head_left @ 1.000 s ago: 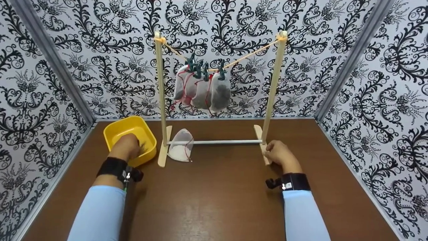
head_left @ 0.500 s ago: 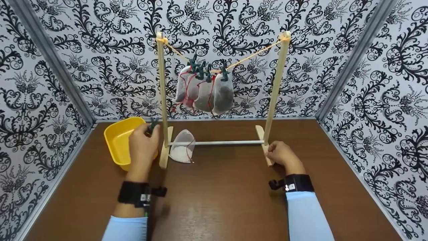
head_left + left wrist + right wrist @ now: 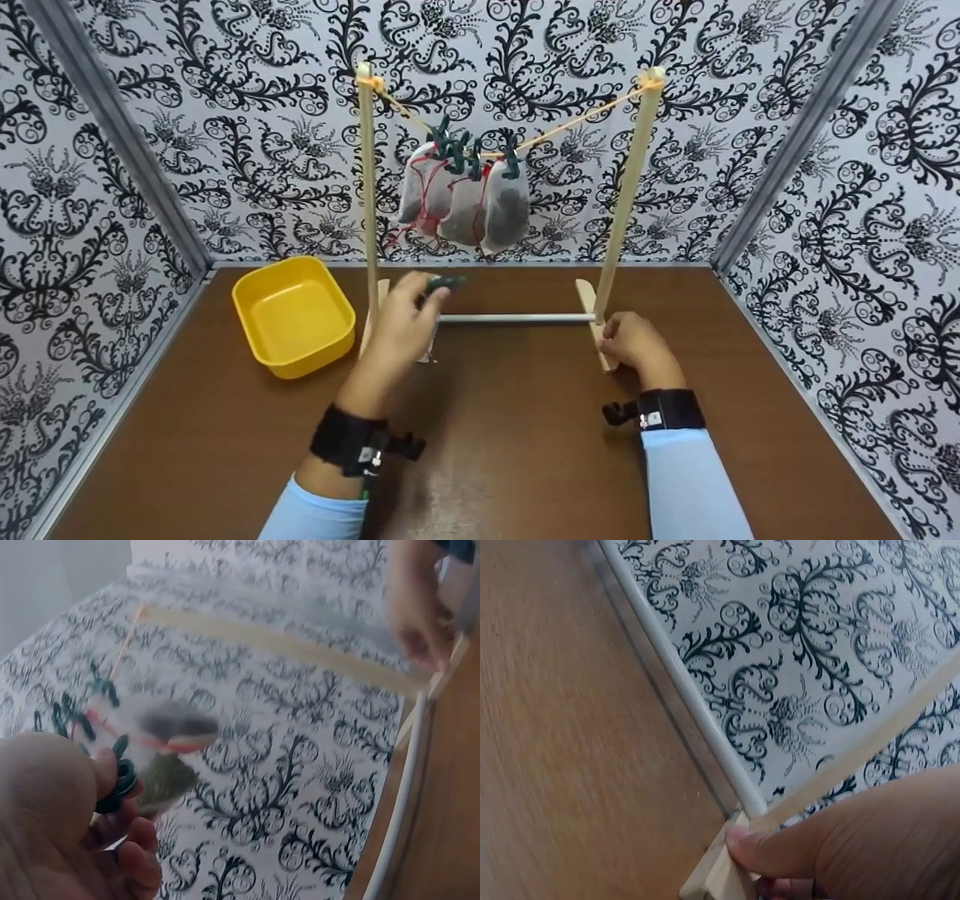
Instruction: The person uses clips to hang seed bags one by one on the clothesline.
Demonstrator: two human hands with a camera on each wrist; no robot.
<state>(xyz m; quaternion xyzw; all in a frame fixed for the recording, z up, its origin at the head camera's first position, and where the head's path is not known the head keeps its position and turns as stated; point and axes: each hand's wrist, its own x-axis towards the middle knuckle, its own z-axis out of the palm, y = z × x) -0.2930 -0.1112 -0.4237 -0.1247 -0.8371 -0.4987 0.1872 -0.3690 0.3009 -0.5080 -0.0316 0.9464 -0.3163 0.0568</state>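
Note:
My left hand (image 3: 403, 324) pinches a dark green clothespin (image 3: 447, 283) between thumb and fingers, in front of the rack's left post. The left wrist view also shows this clothespin (image 3: 120, 778) in the grip. Beyond it, several mesh drawstring pouches (image 3: 508, 211) with red cords hang from an orange line (image 3: 574, 120), held by green clothespins (image 3: 512, 157). Another pouch (image 3: 428, 352) lies at the rack's left foot, mostly hidden behind my left hand. My right hand (image 3: 637, 346) grips the rack's right wooden foot (image 3: 718, 870), thumb pressed on it near the white crossbar.
A yellow square bin (image 3: 304, 364) stands left of the rack on the brown table (image 3: 510, 435). The white crossbar (image 3: 517, 319) joins the rack's feet low down. Patterned panels (image 3: 840, 225) enclose the table at the back and sides.
My left hand has come out of the yellow bin with a clothespin and moved right, past the left post, over the lying pouch. The right hand keeps its place on the foot.

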